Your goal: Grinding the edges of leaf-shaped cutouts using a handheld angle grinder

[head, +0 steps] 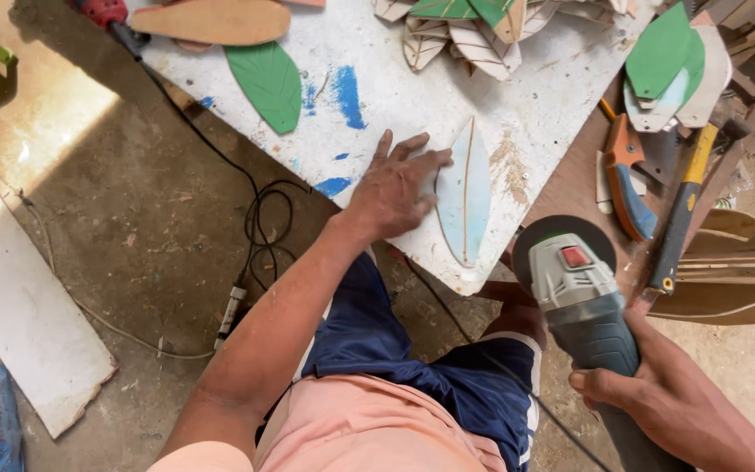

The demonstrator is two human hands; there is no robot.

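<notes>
Leaf-shaped wooden piece (466,194), pale blue w/ a centre groove, lies flat near the white table (535,114) edge — my left hand (392,190) rests open, fingertips on its left side. Right hand (657,398) is wrapped round an angle grinder (580,293) — held just off the table corner.

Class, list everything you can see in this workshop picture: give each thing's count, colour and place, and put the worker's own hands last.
Leaf-shaped board: one, pale blue, table's near edge.
Table: one, white with blue smears, centre.
Green leaf cutout: one, green, table's left part.
Leaf pile: several, pale and green, table's far side.
Angle grinder: one, grey, lower right.
Hammer: one, yellow-and-black handle, right bench.
Cable: one, black, floor.
White panel: one, floor left.
Left hand: flat beside the leaf-shaped board.
Right hand: gripping the angle grinder.
</notes>
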